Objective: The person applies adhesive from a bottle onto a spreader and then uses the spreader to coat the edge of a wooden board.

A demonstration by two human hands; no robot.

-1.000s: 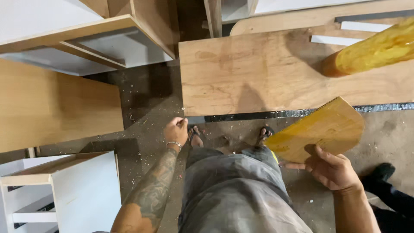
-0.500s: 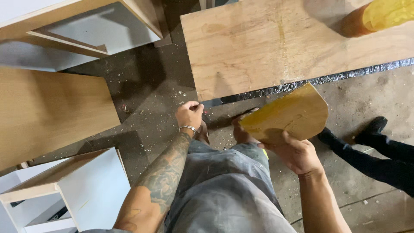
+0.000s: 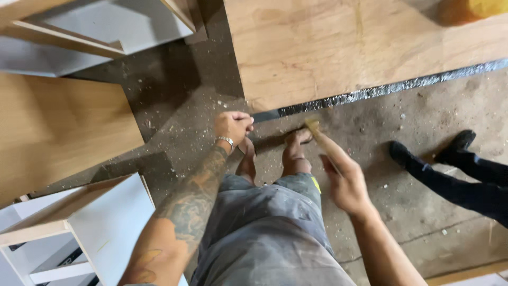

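Location type: carpentry or cabinet-making workshop. Indicators: a large plywood panel [image 3: 360,47] lies flat, with a dark foil-like strip [image 3: 381,91] along its near edge. Unfinished cabinet carcasses [image 3: 100,32] with white faces and raw wood edges stand at upper left, and a white shelf unit [image 3: 79,233] at lower left. The concrete floor [image 3: 423,175] is covered with sawdust and wood chips.

Dim warm light, soft shadows; right hand [image 3: 346,182] motion-blurred (edges stretched).
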